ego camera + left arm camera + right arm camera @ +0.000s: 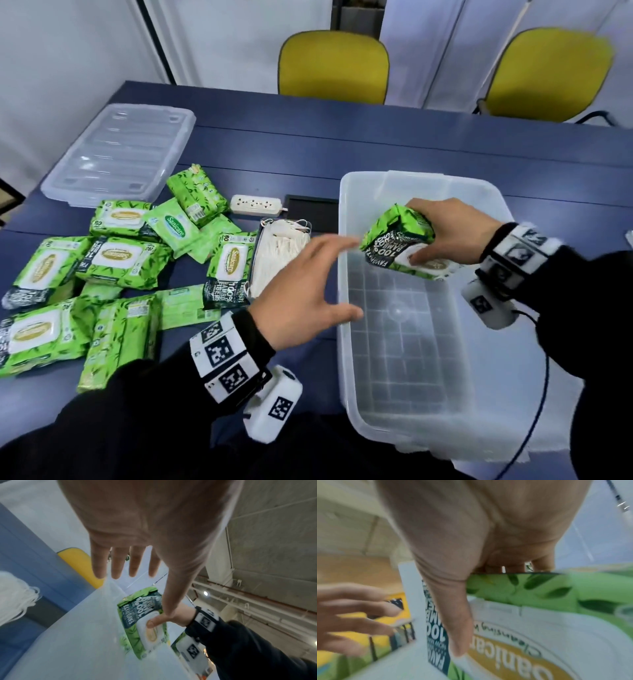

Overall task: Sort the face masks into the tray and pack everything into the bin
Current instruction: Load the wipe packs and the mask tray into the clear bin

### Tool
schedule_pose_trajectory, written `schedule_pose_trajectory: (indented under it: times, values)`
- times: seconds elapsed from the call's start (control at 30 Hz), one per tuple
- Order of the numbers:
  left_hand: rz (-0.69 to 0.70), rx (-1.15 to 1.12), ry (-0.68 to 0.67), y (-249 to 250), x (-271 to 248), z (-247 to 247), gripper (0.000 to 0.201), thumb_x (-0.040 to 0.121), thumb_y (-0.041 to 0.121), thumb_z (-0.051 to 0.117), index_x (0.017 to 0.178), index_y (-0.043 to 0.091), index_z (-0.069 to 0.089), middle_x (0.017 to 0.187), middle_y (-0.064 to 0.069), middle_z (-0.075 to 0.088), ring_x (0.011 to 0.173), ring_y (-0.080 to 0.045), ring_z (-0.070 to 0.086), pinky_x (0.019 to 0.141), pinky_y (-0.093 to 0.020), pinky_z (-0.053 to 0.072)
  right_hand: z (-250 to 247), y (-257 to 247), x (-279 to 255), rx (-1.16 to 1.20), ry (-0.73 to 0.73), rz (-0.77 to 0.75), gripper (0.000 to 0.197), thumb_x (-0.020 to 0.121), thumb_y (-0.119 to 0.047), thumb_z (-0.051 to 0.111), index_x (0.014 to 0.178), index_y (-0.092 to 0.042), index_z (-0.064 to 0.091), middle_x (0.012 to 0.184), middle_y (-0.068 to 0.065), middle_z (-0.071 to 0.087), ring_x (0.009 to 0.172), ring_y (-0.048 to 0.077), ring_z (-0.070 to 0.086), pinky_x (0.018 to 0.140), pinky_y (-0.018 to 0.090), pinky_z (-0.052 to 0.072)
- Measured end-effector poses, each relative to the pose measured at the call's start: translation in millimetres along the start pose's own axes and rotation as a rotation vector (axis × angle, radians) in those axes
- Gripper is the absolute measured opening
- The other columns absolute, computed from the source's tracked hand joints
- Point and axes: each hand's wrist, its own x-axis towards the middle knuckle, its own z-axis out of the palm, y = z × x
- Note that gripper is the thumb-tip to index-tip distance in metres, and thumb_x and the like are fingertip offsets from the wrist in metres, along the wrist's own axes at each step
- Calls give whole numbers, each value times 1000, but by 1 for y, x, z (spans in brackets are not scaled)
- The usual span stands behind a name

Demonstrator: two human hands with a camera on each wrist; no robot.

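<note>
Wipes pack [400,240] in right grip [455,233], over bin [346,274].

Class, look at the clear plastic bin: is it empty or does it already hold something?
Empty. The bin's gridded floor shows bare through the clear plastic; the wipes pack is in the right hand above it.

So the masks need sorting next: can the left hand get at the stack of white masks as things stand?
Probably yes. The left hand is open and holds nothing, and the masks lie just beside it on the table, uncovered on top.
</note>
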Motion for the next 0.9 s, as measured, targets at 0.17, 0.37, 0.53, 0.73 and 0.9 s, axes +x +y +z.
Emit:
schedule_pose_trajectory:
  times: [0.17, 0.37, 0.53, 0.73, 0.9]
  values:
    - [-88, 158, -313, -19, -8, 29, 92, 79, 49, 83, 155, 36, 32, 165, 16, -2, 144, -15, 39, 111, -33, 43, 85, 57, 44, -189, -71, 113, 84, 75, -44, 82, 146, -26, 39, 142, 5, 56, 127, 29, 54, 105, 41, 43]
    - [-81, 28, -356, -23, -9, 31, 90, 87, 32, 80, 158, 39, 25, 162, 21, 14, 103, 14, 48, 84, -1, 35, 161, 76, 44, -254, 213, 310, 102, 77, -25, 77, 156, -39, 14, 157, 11, 28, 144, 36, 27, 119, 55, 21]
    - [-101, -19, -403, -24, -4, 30, 94, 86, 29, 81, 160, 37, 23, 159, 22, 20, 95, 24, 44, 79, 3, 33, 167, 86, 52, -228, 105, 264, 104, 93, -28, 60, 157, -35, -21, 169, 4, -18, 156, 26, -12, 123, 55, -5]
    - [-216, -476, -263, -32, -11, 4, 78, 86, 10, 82, 151, 31, 45, 151, 17, 48, 106, -21, 67, 97, -31, 56, 146, 88, 52, -58, 101, 226, 115, 79, -50, 78, 159, -38, -3, 170, 4, 4, 156, 27, 10, 123, 62, 10]
    - [-584, -454, 403, -127, -39, -68, 33, 88, 13, 78, 119, 17, 70, 115, -6, 73, 91, -18, 68, 85, -38, 57, 115, 55, 38, 304, 421, 126, 84, 79, -48, 81, 149, -31, 38, 153, 9, 44, 141, 30, 42, 116, 52, 34]
